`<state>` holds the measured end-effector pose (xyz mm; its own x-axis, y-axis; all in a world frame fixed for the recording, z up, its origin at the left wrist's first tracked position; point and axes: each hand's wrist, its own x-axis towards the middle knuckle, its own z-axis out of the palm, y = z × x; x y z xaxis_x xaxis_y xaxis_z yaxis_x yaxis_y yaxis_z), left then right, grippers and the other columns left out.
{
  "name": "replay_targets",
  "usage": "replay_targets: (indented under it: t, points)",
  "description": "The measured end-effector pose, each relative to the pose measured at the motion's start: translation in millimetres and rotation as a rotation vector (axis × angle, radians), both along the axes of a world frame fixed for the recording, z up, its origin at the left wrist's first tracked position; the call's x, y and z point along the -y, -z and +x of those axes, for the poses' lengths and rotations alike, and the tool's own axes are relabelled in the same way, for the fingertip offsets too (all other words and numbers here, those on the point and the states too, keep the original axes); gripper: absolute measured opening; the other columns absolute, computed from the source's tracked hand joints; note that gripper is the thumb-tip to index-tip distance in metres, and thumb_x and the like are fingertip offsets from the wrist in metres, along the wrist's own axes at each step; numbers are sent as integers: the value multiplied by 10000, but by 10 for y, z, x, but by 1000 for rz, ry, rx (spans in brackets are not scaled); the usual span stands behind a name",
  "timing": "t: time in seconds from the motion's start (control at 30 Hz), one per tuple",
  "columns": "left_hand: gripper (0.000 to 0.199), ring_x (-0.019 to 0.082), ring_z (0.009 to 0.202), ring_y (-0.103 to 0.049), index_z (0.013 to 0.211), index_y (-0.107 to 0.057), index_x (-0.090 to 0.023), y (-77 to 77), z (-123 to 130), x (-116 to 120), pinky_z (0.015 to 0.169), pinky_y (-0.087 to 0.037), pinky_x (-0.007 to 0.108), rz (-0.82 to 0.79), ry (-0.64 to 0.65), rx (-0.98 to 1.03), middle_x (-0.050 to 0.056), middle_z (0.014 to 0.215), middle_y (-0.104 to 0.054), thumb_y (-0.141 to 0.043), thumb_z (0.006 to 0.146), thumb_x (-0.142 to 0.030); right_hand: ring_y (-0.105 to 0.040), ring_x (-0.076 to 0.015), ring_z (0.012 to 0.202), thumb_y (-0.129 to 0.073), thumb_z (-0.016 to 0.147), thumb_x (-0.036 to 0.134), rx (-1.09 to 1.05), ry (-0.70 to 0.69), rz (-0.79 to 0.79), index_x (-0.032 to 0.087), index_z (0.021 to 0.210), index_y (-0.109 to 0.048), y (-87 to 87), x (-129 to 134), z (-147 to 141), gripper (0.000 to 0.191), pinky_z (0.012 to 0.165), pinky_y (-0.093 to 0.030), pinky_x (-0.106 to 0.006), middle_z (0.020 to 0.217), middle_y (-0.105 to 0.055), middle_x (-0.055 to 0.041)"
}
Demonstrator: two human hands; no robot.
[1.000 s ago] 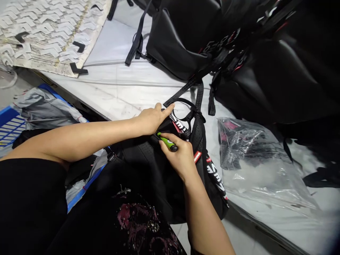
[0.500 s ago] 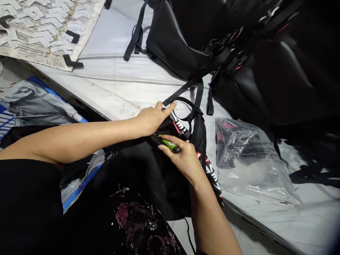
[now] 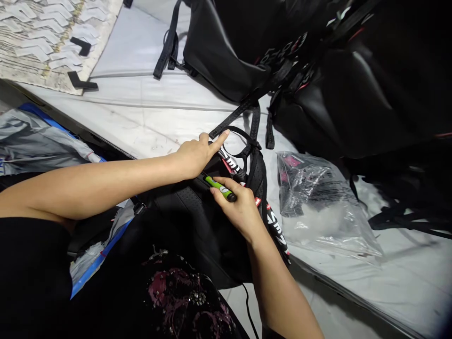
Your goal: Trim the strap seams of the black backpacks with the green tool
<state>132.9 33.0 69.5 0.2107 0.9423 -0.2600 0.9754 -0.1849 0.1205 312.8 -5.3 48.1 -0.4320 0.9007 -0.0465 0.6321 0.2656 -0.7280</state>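
Observation:
My right hand [image 3: 242, 205] grips a green-handled screwdriver [image 3: 219, 188] with a black end cap, held between thumb and fingers. A short bit of its thin shaft shows, pointing toward the black bag [image 3: 212, 226] under my left hand; the tip is hidden. My left hand [image 3: 197, 153] is closed over the upper edge of this bag, its index finger stretched out and its other fingers partly hidden. Beside that finger runs a strap with white and red lettering [image 3: 231, 165], next to a thin black loop [image 3: 237, 133].
Large black bags [image 3: 318, 94] with straps lie across the white table [image 3: 141, 127]. A clear plastic bag [image 3: 318, 207] with dark and pink contents lies to the right. White and black angled pieces lie on a board [image 3: 52, 52] at upper left. A grey and blue sack [image 3: 38, 141] is at left.
The view has shifted slightly, so the table things sit further left. The screwdriver is drawn back a little and some of its thin shaft now shows. My left hand keeps its hold.

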Motion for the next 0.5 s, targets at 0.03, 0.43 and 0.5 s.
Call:
replay_targets:
  t: [0.03,0.43,0.5]
  points:
    - [1029,280,1006,-641,1566,125,-246,11,-6,6,828,-520,355,16,10,7,214,1391,-396,-604,842,-182,-716,-220,977,-627,865,289,0,3,2,211,1105,-716,-4,-1,-5,268,904,-546,-339,1079,-758,-41]
    - [962,247,945,-657,1561,133,-271,76,-28,-22,782,-519,341,1,24,9,184,1335,-397,-525,870,-140,-721,-222,959,-631,883,244,53,-38,46,213,1155,-705,-39,17,-103,283,884,-553,-341,1105,-752,-34]
    - [962,245,932,-658,1565,107,-266,79,-29,-17,772,-521,338,7,24,10,171,1307,-413,-536,861,-134,-719,-239,972,-632,886,247,113,-31,50,214,1155,-707,-50,13,-106,281,893,-554,-364,1104,-752,-38]
